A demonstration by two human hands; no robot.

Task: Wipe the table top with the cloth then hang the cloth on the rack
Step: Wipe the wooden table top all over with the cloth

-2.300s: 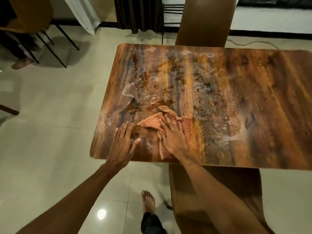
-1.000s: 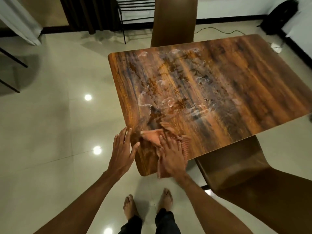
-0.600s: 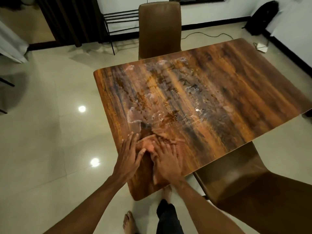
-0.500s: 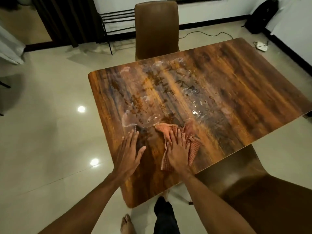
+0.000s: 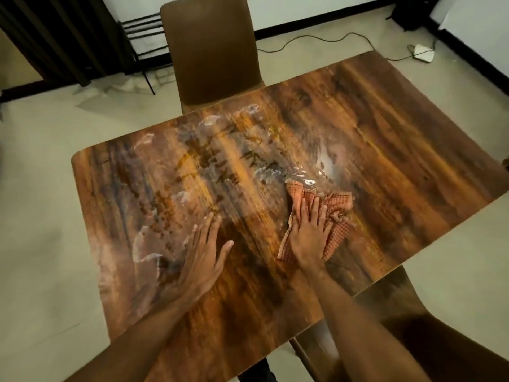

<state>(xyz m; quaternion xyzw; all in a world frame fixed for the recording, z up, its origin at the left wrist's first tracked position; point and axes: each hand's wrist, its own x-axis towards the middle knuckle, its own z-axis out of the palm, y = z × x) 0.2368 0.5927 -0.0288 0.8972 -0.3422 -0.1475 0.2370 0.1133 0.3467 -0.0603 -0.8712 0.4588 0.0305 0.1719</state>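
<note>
While the right hand [image 5: 308,235] presses flat, fingers straight, on the checked cloth [image 5: 334,216], the left hand [image 5: 202,256] lies spread on the wet table top [image 5: 385,150].

Setting: domestic dining room, probably. Evidence: wood-grain tabletop [image 5: 385,139]; brown far chair [image 5: 212,51] and near chair [image 5: 399,312] drawn up to it; pale tiled floor [image 5: 41,216]; dark curtain [image 5: 55,31]; black metal rack [image 5: 140,31] by the wall; loose cable [image 5: 316,40] on the floor.

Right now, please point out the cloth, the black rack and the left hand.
cloth [image 5: 338,202]: head view, its bunched right part
black rack [image 5: 143,26]: head view, one horizontal bar
left hand [image 5: 201,259]: head view, middle of its back
</note>
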